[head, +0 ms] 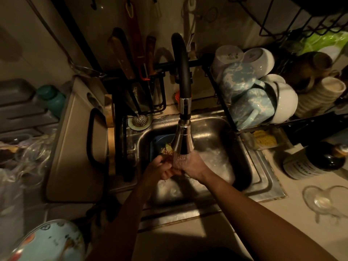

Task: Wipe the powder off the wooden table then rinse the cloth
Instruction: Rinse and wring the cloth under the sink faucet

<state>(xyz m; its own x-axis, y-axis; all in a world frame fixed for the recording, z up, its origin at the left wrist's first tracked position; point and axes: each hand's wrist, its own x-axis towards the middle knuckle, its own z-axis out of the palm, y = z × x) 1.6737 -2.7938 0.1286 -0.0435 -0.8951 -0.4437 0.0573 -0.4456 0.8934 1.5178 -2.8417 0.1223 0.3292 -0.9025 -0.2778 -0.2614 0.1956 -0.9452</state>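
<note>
Both my hands are over the steel sink (250, 178), right under the faucet head (183, 142). Water sprays down onto them. My left hand (160, 169) and my right hand (192, 166) are pressed together, fingers curled round a small dark reddish cloth (169, 158). Only a bit of the cloth shows between the hands; most of it is hidden. The scene is dim.
A blue container with food scraps (160, 142) sits in the sink's back left. A dish rack with cups and bowls (254, 95) stands at the right, knives (131, 59) behind the faucet, a cutting board (75, 144) at the left, a dark bottle (316, 162) at the right.
</note>
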